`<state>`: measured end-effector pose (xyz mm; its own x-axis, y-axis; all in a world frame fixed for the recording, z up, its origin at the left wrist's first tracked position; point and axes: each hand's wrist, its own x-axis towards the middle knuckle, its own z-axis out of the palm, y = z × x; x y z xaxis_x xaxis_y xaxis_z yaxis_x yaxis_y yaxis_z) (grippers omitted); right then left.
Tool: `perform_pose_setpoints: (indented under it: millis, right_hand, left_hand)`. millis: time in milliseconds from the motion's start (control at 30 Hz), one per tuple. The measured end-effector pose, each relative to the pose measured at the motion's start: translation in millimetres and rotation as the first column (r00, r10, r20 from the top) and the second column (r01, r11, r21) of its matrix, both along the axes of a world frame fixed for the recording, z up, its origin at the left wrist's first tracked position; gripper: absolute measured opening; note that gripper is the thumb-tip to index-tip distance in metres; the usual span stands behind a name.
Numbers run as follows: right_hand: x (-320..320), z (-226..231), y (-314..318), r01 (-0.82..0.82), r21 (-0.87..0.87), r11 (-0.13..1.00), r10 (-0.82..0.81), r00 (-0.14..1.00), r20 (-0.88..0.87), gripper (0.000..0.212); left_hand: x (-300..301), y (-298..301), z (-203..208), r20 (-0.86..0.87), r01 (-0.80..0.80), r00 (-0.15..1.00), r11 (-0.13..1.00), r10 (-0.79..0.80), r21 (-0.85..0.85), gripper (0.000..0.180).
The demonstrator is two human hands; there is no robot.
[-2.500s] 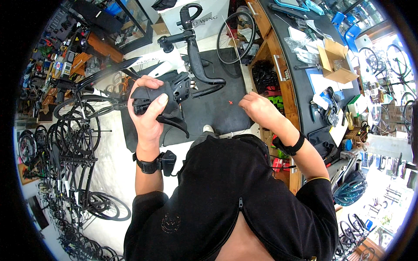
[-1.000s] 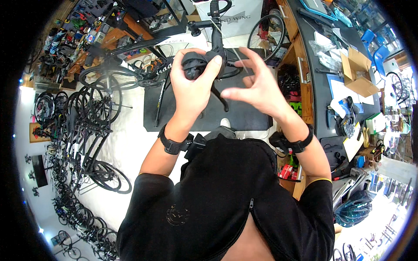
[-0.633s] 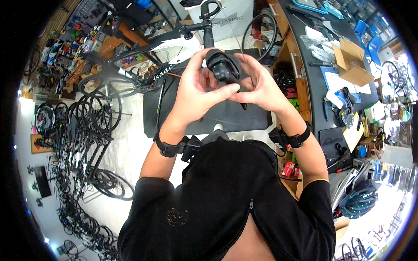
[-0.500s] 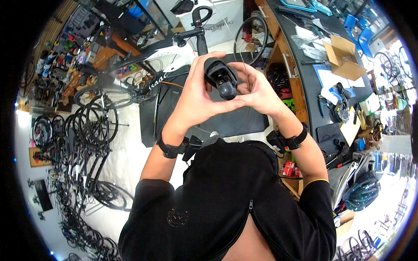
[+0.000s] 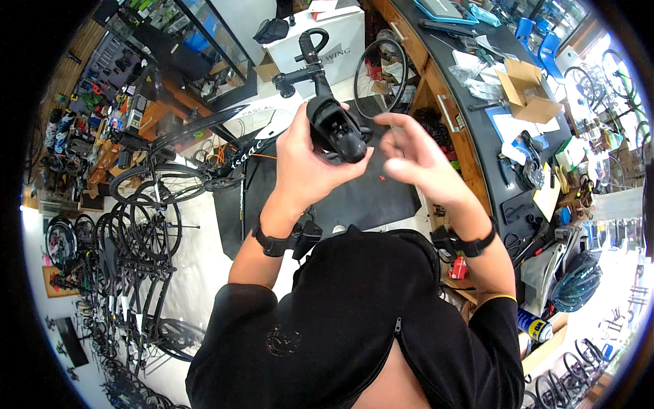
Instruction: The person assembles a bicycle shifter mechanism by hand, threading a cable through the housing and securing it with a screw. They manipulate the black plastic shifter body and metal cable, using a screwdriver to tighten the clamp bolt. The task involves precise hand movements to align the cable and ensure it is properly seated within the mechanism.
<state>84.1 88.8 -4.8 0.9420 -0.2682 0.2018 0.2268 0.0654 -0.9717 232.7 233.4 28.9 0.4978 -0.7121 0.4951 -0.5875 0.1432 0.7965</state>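
Observation:
In front of my chest is the black brake-shift lever hood (image 5: pixel 338 129) at the near end of a road bike's drop handlebar (image 5: pixel 323 80). My left hand (image 5: pixel 303 158) is closed round its left side, with the thumb reaching under the lower end. The hood's upper cover looks lifted, and dark parts show inside. Just to the right, apart from the lever, my right hand (image 5: pixel 424 162) has its fingers bent and spread, a little blurred, with nothing visible in it. The white and black bike frame (image 5: pixel 276 123) extends to the left behind my left hand.
A black mat (image 5: pixel 381 194) lies under the handlebar. On the right runs a dark workbench (image 5: pixel 470 82) with an open cardboard box (image 5: pixel 528 95), tools, bags and a helmet (image 5: pixel 576 283). A loose wheel (image 5: pixel 380 75) leans beside it. Several bikes (image 5: pixel 146 238) stand at left.
My right hand has come off the lever hood and moved right, its fingers apart. My left hand keeps its hold. The whole view has shifted slightly.

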Motion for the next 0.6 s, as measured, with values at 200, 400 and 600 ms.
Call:
perform_pose_setpoints:
  millis: [200, 400, 600]
  right_hand:
    - [-37, 43, 9, 0.316, -0.096, 0.944, -0.326, 0.938, -0.116, 0.030]
    - [-61, 93, 36, 0.510, -0.716, 0.476, -0.616, 0.774, 0.142, 0.010]
    - [-60, 128, 59, 0.593, -0.794, 0.134, -0.552, 0.710, 0.436, 0.014]
  left_hand:
    - [38, 20, -4, 0.303, -0.121, 0.944, 0.992, 0.128, -0.043, 0.065]
    - [61, 38, 7, 0.292, -0.224, 0.930, 0.974, 0.226, -0.039, 0.065]
    - [75, 38, 15, 0.193, -0.234, 0.946, 0.960, 0.261, -0.155, 0.061]
